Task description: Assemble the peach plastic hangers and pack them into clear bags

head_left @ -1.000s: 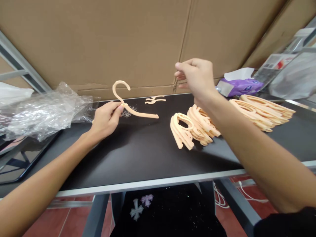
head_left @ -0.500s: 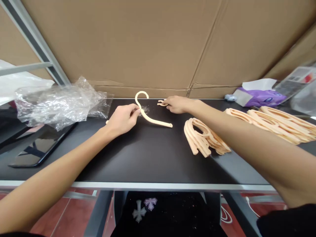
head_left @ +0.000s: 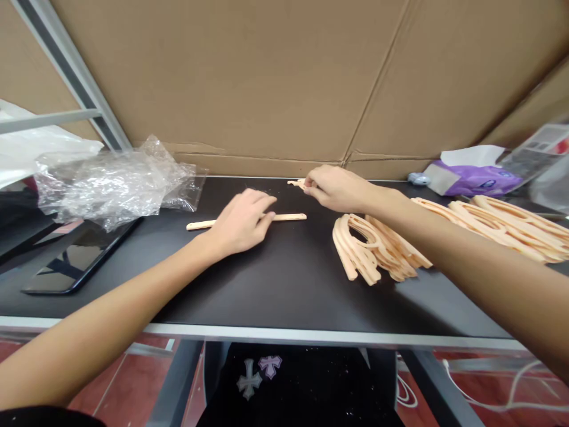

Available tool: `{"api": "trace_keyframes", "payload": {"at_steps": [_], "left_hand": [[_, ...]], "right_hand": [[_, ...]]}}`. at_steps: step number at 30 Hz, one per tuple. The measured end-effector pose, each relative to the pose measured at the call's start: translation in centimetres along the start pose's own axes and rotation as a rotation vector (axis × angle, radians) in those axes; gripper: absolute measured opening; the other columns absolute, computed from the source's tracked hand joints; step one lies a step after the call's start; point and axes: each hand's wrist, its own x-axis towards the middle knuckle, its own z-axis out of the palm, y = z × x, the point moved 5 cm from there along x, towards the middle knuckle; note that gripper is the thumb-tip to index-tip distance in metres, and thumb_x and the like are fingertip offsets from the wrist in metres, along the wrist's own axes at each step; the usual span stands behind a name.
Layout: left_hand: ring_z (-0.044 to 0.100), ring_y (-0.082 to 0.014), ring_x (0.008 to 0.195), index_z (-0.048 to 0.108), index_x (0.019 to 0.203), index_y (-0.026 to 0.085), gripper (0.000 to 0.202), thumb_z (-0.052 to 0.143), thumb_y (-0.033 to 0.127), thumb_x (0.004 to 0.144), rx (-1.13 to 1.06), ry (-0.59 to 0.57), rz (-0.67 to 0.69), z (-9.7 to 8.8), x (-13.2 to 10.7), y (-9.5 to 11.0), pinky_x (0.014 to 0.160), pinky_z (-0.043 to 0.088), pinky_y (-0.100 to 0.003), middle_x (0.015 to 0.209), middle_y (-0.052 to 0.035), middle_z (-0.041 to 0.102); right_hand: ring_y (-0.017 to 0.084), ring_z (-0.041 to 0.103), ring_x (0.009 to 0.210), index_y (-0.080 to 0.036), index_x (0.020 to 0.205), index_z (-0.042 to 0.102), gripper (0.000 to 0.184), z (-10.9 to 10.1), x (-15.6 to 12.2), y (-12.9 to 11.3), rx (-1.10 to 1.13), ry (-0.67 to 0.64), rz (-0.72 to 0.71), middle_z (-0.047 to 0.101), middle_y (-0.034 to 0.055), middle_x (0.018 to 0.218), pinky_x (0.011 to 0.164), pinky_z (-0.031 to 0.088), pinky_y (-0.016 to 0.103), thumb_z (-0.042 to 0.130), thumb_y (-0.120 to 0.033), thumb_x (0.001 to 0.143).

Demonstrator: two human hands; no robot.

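Note:
My left hand (head_left: 244, 222) lies over the middle of a slim cream bar (head_left: 288, 217), its fingers stretched out with the thumb apart. Both ends of the bar show on the dark tabletop, with holes near the tips; the hand hides its middle, and no hook is visible. At the back of the table, my right hand (head_left: 335, 187) has its fingers curled and its fingertips pressed together. Beside those fingertips are small cream pieces (head_left: 295, 183); what the fingers hold is hidden. Below the right wrist lies a bunch of folded cream hanger parts (head_left: 360, 249).
More cream hanger parts (head_left: 511, 228) are stacked at the right. Behind them sits a purple tissue pack (head_left: 480, 177). Crumpled clear plastic bags (head_left: 111, 184) and a dark phone (head_left: 80, 261) lie at the left. A cardboard wall (head_left: 249, 83) closes off the back.
The cream hanger, held up with its hook showing, now appears as a straight bar on the table under my opened left hand. My right hand has shifted slightly right near the small pieces.

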Motion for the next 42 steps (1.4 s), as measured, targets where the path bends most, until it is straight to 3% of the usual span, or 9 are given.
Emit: {"api": "trace_keyframes", "payload": {"at_steps": [4, 8, 11, 17, 24, 28, 32, 35, 42], "left_hand": [[0.067, -0.0281, 0.114, 0.07, 0.125, 0.013, 0.035, 0.046, 0.028, 0.103, -0.151, -0.117, 0.075, 1.6, -0.1, 1.3, 0.104, 0.051, -0.044, 0.122, -0.0149, 0.074], [0.068, -0.0283, 0.102, 0.073, 0.118, 0.015, 0.033, 0.052, 0.034, 0.102, -0.155, -0.077, 0.008, 1.4, 0.0, 0.5, 0.096, 0.053, -0.046, 0.102, -0.0121, 0.075], [0.066, -0.0286, 0.101, 0.074, 0.121, 0.016, 0.037, 0.056, 0.041, 0.1, -0.178, -0.085, 0.008, 1.2, 0.2, 0.7, 0.094, 0.053, -0.045, 0.102, -0.0121, 0.074], [0.067, -0.0242, 0.099, 0.079, 0.102, 0.019, 0.029, 0.055, 0.034, 0.102, -0.332, -0.124, 0.141, 0.8, 0.1, 2.4, 0.092, 0.052, -0.039, 0.101, -0.0082, 0.074], [0.065, -0.0194, 0.075, 0.074, 0.08, 0.018, 0.02, 0.065, 0.03, 0.093, -0.336, 0.015, 0.031, -0.1, 0.2, 1.8, 0.072, 0.05, -0.034, 0.081, -0.0052, 0.071], [0.064, -0.0178, 0.072, 0.073, 0.081, 0.019, 0.012, 0.067, 0.026, 0.087, -0.351, -0.018, -0.012, -0.2, 0.3, 1.8, 0.069, 0.049, -0.031, 0.077, -0.003, 0.07], [0.063, -0.0172, 0.069, 0.072, 0.077, 0.019, 0.009, 0.067, 0.022, 0.084, -0.322, -0.009, -0.051, -0.5, 0.2, 1.8, 0.067, 0.048, -0.031, 0.074, -0.0021, 0.069], [0.062, -0.017, 0.067, 0.074, 0.076, 0.02, 0.009, 0.068, 0.02, 0.083, -0.318, -0.025, -0.052, -0.6, 0.2, 1.8, 0.067, 0.047, -0.031, 0.073, -0.0017, 0.069], [0.065, -0.0176, 0.071, 0.079, 0.079, 0.021, 0.02, 0.06, 0.015, 0.081, -0.345, -0.098, -0.003, -0.8, 0.1, 2.2, 0.07, 0.049, -0.031, 0.079, -0.0022, 0.074]], "right_hand": [[0.029, 0.066, 0.099, -0.016, 0.102, 0.067, 0.024, -2.0, -1.9, -1.8, 0.088, 0.136, -0.021, 0.073, 0.0151, 0.108, 0.085, 0.045, 0.039, 0.047, -0.028, 0.102], [0.027, 0.061, 0.093, -0.017, 0.097, 0.063, 0.022, -2.1, -4.2, -4.4, 0.094, 0.212, -0.078, 0.069, 0.0145, 0.105, 0.082, 0.042, 0.038, 0.044, -0.025, 0.104], [0.027, 0.058, 0.094, -0.018, 0.092, 0.061, 0.02, -1.7, -5.3, -5.5, 0.09, 0.193, -0.097, 0.066, 0.0143, 0.103, 0.081, 0.042, 0.038, 0.044, -0.021, 0.103], [0.025, 0.057, 0.095, -0.018, 0.088, 0.06, 0.017, -1.8, -5.8, -5.0, 0.177, 0.191, -0.092, 0.064, 0.0129, 0.101, 0.08, 0.042, 0.035, 0.049, -0.018, 0.101], [0.023, 0.059, 0.087, -0.015, 0.082, 0.068, 0.017, -0.5, -5.4, -4.4, 0.188, 0.159, -0.125, 0.069, 0.0115, 0.089, 0.077, 0.041, 0.034, 0.058, -0.015, 0.095], [0.023, 0.062, 0.088, -0.015, 0.08, 0.069, 0.017, -0.6, -5.4, -4.6, 0.224, 0.145, -0.117, 0.071, 0.0123, 0.092, 0.077, 0.04, 0.033, 0.059, -0.015, 0.094], [0.018, 0.06, 0.078, -0.018, 0.09, 0.066, 0.005, -0.8, -5.6, -4.5, 0.372, 0.102, -0.083, 0.07, 0.005, 0.085, 0.07, 0.038, 0.029, 0.066, -0.014, 0.087], [0.016, 0.057, 0.071, -0.021, 0.107, 0.065, 0.022, -0.7, -5.8, -4.3, 0.465, 0.067, -0.067, 0.069, -0.0002, 0.08, 0.066, 0.036, 0.027, 0.065, -0.014, 0.086], [0.017, 0.061, 0.075, -0.022, 0.092, 0.078, 0.022, -0.5, -5.6, -5.0, 0.428, -0.058, -0.06, 0.076, 0.0032, 0.085, 0.067, 0.037, 0.029, 0.056, -0.016, 0.089]]}}
